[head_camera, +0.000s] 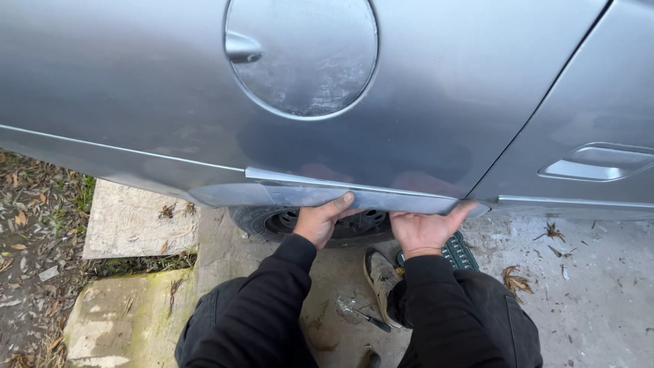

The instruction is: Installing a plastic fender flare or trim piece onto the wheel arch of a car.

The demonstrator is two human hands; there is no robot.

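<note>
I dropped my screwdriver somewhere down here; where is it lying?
In the head view, the screwdriver lies on the concrete ground low in the middle, between the person's knees, just left of the shoe and below the wheel.

Glossy, perhaps dusty metal car panel (443, 88)

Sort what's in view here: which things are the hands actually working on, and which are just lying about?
In hand:
- left hand and right hand, both pressed to the wheel-arch trim strip
- grey car body panel the strip lies against
- wheel just behind

Lying about:
- small dark tool on the concrete
- green ridged object by the right knee
- dry leaves
- concrete slab
</note>
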